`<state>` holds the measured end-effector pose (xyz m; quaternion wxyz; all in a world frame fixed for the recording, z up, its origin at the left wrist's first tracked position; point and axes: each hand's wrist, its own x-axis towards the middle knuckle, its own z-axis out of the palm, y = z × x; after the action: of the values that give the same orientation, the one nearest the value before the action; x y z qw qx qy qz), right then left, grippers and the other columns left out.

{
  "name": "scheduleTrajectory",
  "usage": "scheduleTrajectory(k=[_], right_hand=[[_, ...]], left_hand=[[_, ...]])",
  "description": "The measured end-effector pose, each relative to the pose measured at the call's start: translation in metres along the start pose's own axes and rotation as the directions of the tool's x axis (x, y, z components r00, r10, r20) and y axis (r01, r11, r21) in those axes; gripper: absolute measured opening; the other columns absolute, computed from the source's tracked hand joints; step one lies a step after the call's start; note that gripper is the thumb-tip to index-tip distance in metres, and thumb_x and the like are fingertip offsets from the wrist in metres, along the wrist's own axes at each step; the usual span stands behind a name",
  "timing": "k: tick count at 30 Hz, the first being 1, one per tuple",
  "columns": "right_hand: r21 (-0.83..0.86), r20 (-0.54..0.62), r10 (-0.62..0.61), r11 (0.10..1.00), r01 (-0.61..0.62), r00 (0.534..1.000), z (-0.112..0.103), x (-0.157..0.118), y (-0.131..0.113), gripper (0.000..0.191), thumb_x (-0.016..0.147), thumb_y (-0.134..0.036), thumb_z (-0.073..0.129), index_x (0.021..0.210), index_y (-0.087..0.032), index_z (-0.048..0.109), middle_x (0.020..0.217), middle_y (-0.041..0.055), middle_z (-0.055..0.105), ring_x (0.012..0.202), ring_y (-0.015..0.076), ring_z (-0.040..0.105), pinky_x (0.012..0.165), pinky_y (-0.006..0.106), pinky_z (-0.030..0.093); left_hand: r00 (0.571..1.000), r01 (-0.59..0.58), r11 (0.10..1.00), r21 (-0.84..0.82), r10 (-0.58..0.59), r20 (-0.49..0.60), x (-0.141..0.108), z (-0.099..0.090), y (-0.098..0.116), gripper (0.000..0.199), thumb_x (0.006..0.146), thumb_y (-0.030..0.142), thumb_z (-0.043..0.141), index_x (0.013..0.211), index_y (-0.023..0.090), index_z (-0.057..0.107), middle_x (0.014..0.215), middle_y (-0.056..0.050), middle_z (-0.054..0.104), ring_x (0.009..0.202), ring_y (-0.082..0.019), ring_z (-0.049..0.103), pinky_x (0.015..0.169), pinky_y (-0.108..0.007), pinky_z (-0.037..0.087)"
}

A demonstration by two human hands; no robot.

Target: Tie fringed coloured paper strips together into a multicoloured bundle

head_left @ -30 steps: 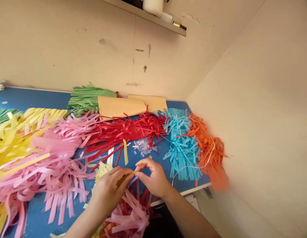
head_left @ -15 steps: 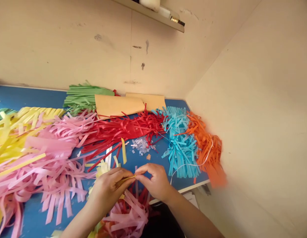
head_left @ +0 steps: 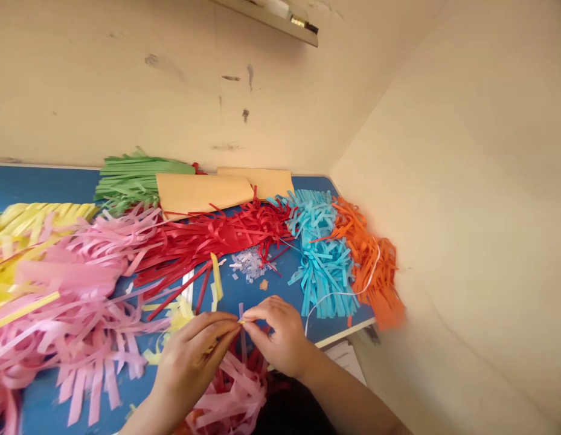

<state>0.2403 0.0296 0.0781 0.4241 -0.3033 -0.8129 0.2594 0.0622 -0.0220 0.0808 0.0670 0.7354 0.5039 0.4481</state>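
Both hands meet over the front of the blue table, fingertips pinched together. Between them a small bit of a yellow paper strip shows; the rest of it is hidden in my left hand. My right hand pinches its tip between thumb and forefinger. Below the hands hangs a bunch of pink paper fringe, with some red in it, near my lap. Loose pale yellow paper scraps lie just beyond my left hand. A small pile of clear whitish bits sits farther back.
Pink fringe and yellow fringe cover the left of the blue table. Red, green, blue and orange fringe lie around a tan folded sheet. A white cord crosses the blue fringe.
The view has shifted slightly, so the table's things appear farther left. Less of the yellow strip shows between my fingertips, and both hands remain pinched close together.
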Motion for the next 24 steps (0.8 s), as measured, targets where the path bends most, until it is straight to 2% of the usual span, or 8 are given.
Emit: scheduleTrajectory(k=[4,8,13,18,22,24], right_hand=[[-0.035,0.004,-0.026,0.999,0.026,1.000,-0.005,0.000,-0.002,0.009,0.093,-0.018,0.057,0.095,-0.023,0.063,0.083,0.0028,0.075,0.075,0.0164,0.069,0.075,0.029,0.050],[-0.062,0.032,0.005,0.998,-0.003,0.999,-0.008,-0.001,-0.003,0.010,0.093,-0.017,0.054,0.094,-0.023,0.062,0.081,0.0034,0.074,0.074,0.0166,0.069,0.074,0.029,0.050],[-0.045,0.054,0.025,0.999,-0.022,0.998,-0.010,-0.005,-0.003,0.011,0.092,-0.017,0.054,0.095,-0.024,0.062,0.082,0.0035,0.075,0.074,0.0171,0.069,0.074,0.030,0.050],[-0.047,0.040,0.055,0.997,-0.053,0.998,-0.012,-0.010,0.001,0.011,0.091,-0.016,0.054,0.095,-0.024,0.062,0.082,0.0027,0.075,0.073,0.0170,0.069,0.075,0.029,0.049],[-0.040,0.036,0.061,0.997,-0.060,0.997,-0.007,-0.012,-0.001,0.011,0.092,-0.018,0.054,0.095,-0.024,0.062,0.084,0.0031,0.075,0.075,0.0167,0.069,0.076,0.029,0.050],[-0.037,0.038,0.050,0.998,-0.049,0.998,-0.003,-0.013,-0.004,0.010,0.092,-0.019,0.054,0.094,-0.024,0.063,0.084,0.0028,0.076,0.075,0.0165,0.070,0.076,0.029,0.050]], left_hand=[[0.999,-0.044,0.999,-0.024,0.044,0.003,0.006,0.000,0.003,0.013,0.093,0.026,0.057,0.089,0.022,0.068,0.081,-0.001,0.076,0.073,-0.012,0.073,0.072,-0.018,0.059],[0.998,-0.066,0.997,-0.029,0.066,-0.003,0.010,0.001,0.005,0.014,0.093,0.028,0.056,0.089,0.023,0.069,0.079,0.000,0.077,0.071,-0.012,0.074,0.072,-0.017,0.059],[0.998,-0.043,0.998,-0.042,0.045,0.033,0.007,0.002,0.005,0.013,0.092,0.024,0.057,0.090,0.023,0.070,0.081,0.000,0.077,0.073,-0.013,0.074,0.073,-0.018,0.060],[0.998,-0.055,0.997,-0.049,0.056,0.018,0.009,0.006,0.008,0.012,0.090,0.021,0.058,0.090,0.024,0.069,0.081,0.001,0.077,0.073,-0.012,0.074,0.074,-0.017,0.059],[0.998,-0.043,0.998,-0.052,0.046,0.045,0.009,0.011,0.007,0.013,0.092,0.026,0.056,0.089,0.024,0.068,0.079,0.001,0.076,0.072,-0.011,0.073,0.073,-0.016,0.058],[0.997,-0.008,0.999,-0.049,0.012,0.082,0.003,0.013,0.004,0.016,0.094,0.032,0.055,0.085,0.024,0.066,0.076,0.002,0.074,0.067,-0.010,0.071,0.066,-0.015,0.057]])
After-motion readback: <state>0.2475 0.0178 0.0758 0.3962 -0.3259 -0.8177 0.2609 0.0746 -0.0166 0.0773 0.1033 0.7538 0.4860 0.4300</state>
